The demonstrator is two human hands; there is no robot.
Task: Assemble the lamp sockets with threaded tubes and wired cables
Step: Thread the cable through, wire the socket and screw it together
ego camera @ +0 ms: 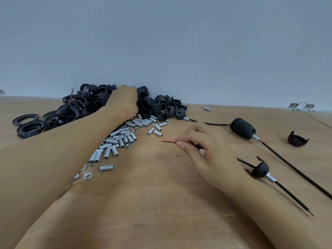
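Observation:
My left hand (123,101) reaches into the pile of black socket parts (158,105) against the wall; its fingers are buried among them, so I cannot tell whether it grips one. My right hand (203,150) rests on the table and pinches a wired cable (168,141) near its end, the red and black wire tips sticking out to the left. Several silver threaded tubes (124,139) lie scattered between my hands. An assembled socket (243,128) with tube and cable lies to the right, and a socket cap (261,169) on a cable lies nearer.
Black rings (28,124) are heaped at the far left. A loose socket cap (297,139) sits at the far right. Small nuts (87,176) lie near my left forearm. One stray tube (206,109) rests by the wall. Metal brackets (301,106) sit at the back right.

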